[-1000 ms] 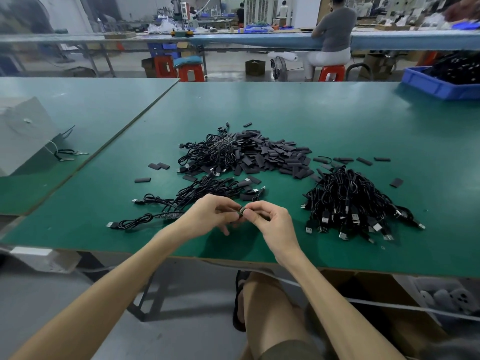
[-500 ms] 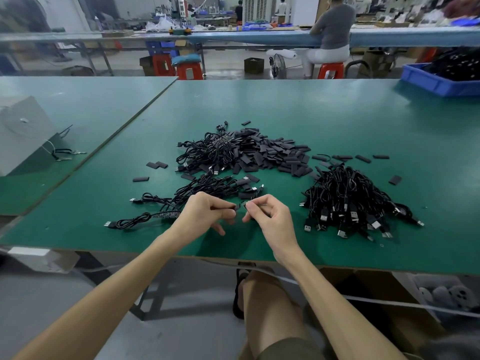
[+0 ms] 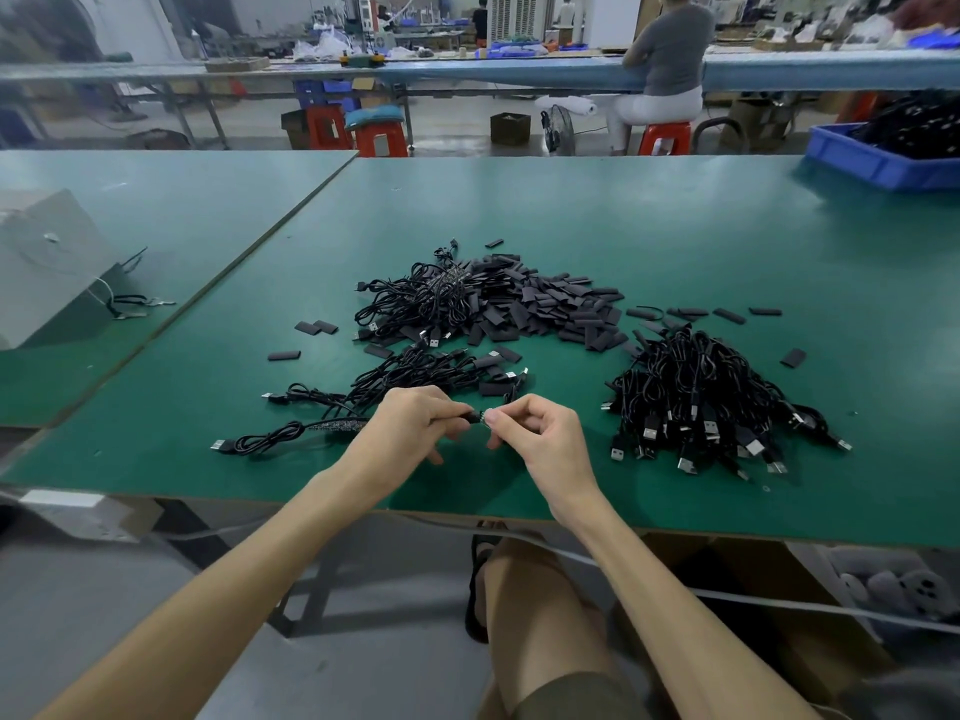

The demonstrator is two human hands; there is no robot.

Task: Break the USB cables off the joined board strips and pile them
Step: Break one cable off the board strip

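Note:
My left hand point(image 3: 410, 423) pinches the end of a dark joined board strip point(image 3: 337, 424) whose black USB cable point(image 3: 260, 440) trails left across the green table point(image 3: 675, 241). My right hand point(image 3: 540, 433) pinches the small piece at the strip's tip point(image 3: 480, 417), thumb and forefinger meeting the left fingers. A pile of separated USB cables point(image 3: 711, 402) lies to the right of my hands. More cables still on strips point(image 3: 415, 374) lie just beyond my hands, and a tangle of cables point(image 3: 415, 304) sits farther back.
A heap of flat black sleeves point(image 3: 550, 309) spreads behind the cables, with loose ones scattered around. A blue bin point(image 3: 878, 158) of cables stands at the far right. A white box point(image 3: 47, 267) sits on the left table. A person sits at a bench behind.
My hands pulled slightly apart half a second ago and are now back together at the strip's tip. The piles have not moved.

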